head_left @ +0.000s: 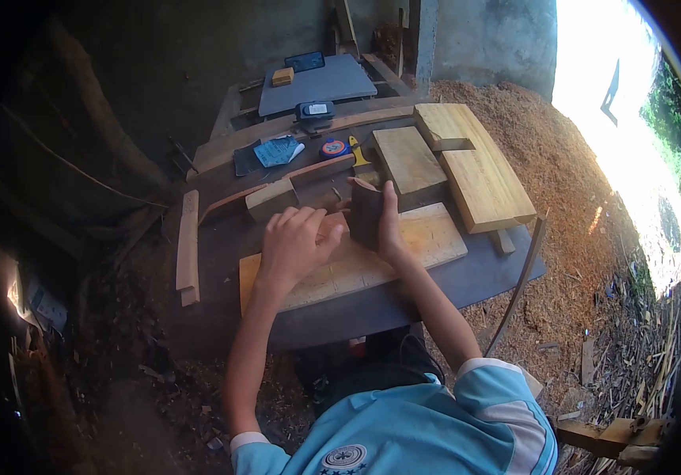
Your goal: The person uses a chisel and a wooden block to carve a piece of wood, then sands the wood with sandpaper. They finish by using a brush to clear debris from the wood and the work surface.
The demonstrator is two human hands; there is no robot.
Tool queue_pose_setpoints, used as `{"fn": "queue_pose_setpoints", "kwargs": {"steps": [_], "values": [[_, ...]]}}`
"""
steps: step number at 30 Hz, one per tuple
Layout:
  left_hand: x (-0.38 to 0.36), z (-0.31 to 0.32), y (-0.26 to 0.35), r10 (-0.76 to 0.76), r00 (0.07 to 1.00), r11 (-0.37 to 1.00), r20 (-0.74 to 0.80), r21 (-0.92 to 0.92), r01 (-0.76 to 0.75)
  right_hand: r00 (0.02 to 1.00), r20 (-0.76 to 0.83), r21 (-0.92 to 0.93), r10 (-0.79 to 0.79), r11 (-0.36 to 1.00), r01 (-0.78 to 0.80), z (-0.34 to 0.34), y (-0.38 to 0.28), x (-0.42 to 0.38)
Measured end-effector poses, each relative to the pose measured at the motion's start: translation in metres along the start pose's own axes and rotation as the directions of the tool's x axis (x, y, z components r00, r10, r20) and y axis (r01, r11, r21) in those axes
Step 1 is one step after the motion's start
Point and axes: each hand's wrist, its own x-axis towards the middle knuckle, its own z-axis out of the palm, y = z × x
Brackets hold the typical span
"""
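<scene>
My left hand (299, 247) is closed around a small reddish-brown wooden block (335, 227), its fingers curled over the top. Close beside it, my right hand (389, 226) grips a dark brown sheet (366, 212) that curves at its upper edge and resembles sandpaper. The thumb presses up along its right side, while the other fingers are mostly hidden behind it. Both hands are over a long pale wooden board (427, 237) lying across the near part of the dark table (340, 317). Just past my left hand sits another wooden block (271, 198).
Thick wooden blocks (407, 162) and a notched board (487, 186) lie at the right. Farther back are a tape measure (334, 148), a yellow tool (358, 152), a blue packet (278, 150) and a black device (314, 110). A thin strip (521, 285) leans at the right edge.
</scene>
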Motion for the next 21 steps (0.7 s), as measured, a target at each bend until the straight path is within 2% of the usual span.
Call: {"fn": "queue_pose_setpoints", "kwargs": {"steps": [1, 3, 4, 6, 9, 12, 15, 18, 19, 21], "values": [[0.005, -0.005, 0.007, -0.023, 0.997, 0.999, 0.076, -0.021, 0.025, 0.999, -0.036, 0.036, -0.007, 0.999, 0.008, -0.003, 0.0, 0.004], [0.017, -0.01, 0.023, -0.05, 0.973, 0.996, 0.224, -0.067, 0.067, 0.996, -0.093, -0.076, -0.013, 0.997, 0.006, -0.008, -0.003, 0.002], [0.021, -0.007, 0.025, -0.079, 0.95, 0.988, 0.302, -0.1, 0.114, 0.992, -0.127, -0.131, -0.02, 0.991, 0.003, -0.01, -0.004, 0.0], [0.027, -0.004, 0.022, -0.143, 0.882, 0.963, 0.448, -0.141, 0.228, 0.987, -0.148, -0.129, -0.067, 0.99, 0.048, -0.017, -0.002, 0.0], [0.029, -0.003, 0.003, -0.005, 0.891, 0.862, 0.454, -0.449, 0.233, 0.987, -0.158, -0.137, -0.041, 0.99, 0.019, -0.015, -0.002, -0.001], [0.024, -0.005, -0.001, 0.095, 0.923, 0.771, 0.372, -0.614, 0.168, 0.984, -0.136, -0.019, 0.117, 0.993, -0.121, -0.009, -0.001, -0.004], [0.021, -0.01, -0.004, 0.102, 0.915, 0.669, 0.389, -0.708, 0.226, 0.999, -0.021, -0.113, 0.043, 0.993, -0.045, -0.01, 0.009, -0.003], [0.018, -0.019, 0.008, -0.088, 0.991, 0.76, 0.098, -0.637, 0.13, 0.997, -0.001, -0.049, 0.071, 0.996, -0.071, -0.005, 0.011, -0.007], [0.013, -0.018, 0.009, -0.092, 0.996, 0.945, -0.016, -0.318, 0.083, 0.998, 0.055, -0.109, 0.031, 0.994, -0.025, -0.004, 0.008, -0.009], [0.001, -0.005, 0.004, -0.147, 0.984, 0.947, 0.097, -0.274, 0.168, 0.996, 0.076, -0.143, 0.038, 0.989, -0.027, -0.004, 0.013, -0.008]]}}
